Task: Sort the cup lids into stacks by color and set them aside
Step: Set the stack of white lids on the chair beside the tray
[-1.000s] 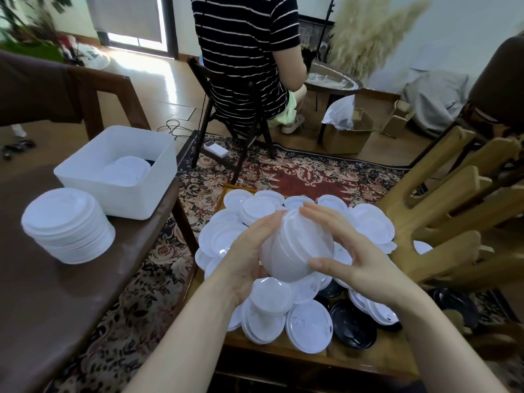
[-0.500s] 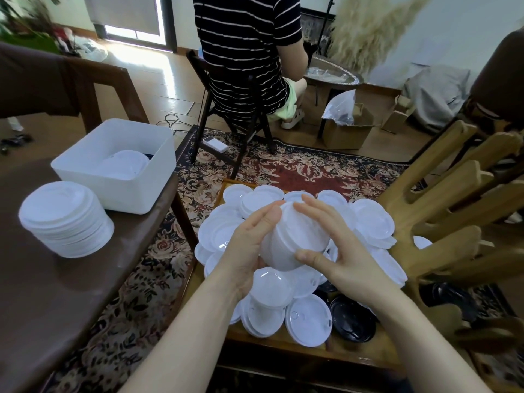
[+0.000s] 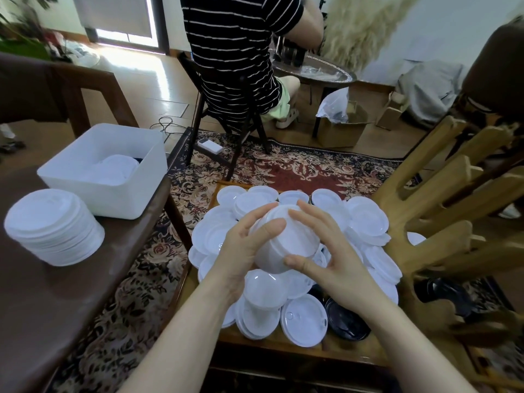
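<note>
Left edge of frame: finished stack of white lids (image 3: pixel 54 226), flat and upright, on the dark surface (image 3: pixel 56 302); white bin (image 3: pixel 105 171) just behind it, lids inside.

Centre: left hand (image 3: pixel 241 256) and right hand (image 3: pixel 331 268) — fingers curled round a held stack of white lids (image 3: pixel 279 239) from either side, its axis tilted, the top face leaning away toward upper left.

Below: loose white lids (image 3: pixel 303 319) heaped on a low wooden surface (image 3: pixel 283 343) over a patterned rug (image 3: pixel 122 293); black lids (image 3: pixel 347 321) at lower right — wooden rack (image 3: pixel 425 222) crowding the right edge.
</note>
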The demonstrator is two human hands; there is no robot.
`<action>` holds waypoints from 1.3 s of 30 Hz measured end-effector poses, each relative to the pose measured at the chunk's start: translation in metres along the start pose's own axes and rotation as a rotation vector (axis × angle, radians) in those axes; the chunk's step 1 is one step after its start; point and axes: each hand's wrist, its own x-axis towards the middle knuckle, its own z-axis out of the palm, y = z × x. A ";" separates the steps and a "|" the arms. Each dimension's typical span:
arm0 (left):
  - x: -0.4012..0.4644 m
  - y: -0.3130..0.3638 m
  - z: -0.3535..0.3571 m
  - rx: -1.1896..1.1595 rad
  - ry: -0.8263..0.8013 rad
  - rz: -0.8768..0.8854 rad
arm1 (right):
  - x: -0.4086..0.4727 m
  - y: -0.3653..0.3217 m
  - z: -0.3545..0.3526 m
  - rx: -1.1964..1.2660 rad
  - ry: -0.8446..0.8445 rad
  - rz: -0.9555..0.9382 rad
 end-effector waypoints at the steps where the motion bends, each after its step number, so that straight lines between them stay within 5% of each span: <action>1: 0.001 0.000 0.001 -0.010 0.017 -0.004 | -0.001 0.004 -0.002 0.027 0.017 0.021; 9: 0.010 0.003 -0.005 -0.061 0.147 0.014 | -0.004 0.073 -0.047 -0.142 0.192 0.257; 16: 0.012 0.002 -0.007 -0.065 0.186 0.028 | 0.018 0.092 -0.036 -0.435 -0.037 0.223; 27: 0.014 0.007 -0.014 -0.119 0.183 0.036 | 0.046 0.097 -0.013 -0.774 -0.135 0.369; 31: 0.013 0.008 -0.013 -0.113 0.163 0.032 | 0.041 0.087 -0.016 -0.651 0.096 0.312; 34: 0.012 0.010 -0.011 -0.113 0.149 0.029 | 0.040 0.059 -0.028 -0.306 0.297 0.302; 37: 0.009 0.011 -0.008 -0.122 0.128 0.009 | 0.037 0.026 -0.036 0.119 0.228 0.266; 39: 0.006 0.010 -0.006 -0.111 0.104 0.003 | 0.034 0.011 -0.032 0.184 0.120 0.215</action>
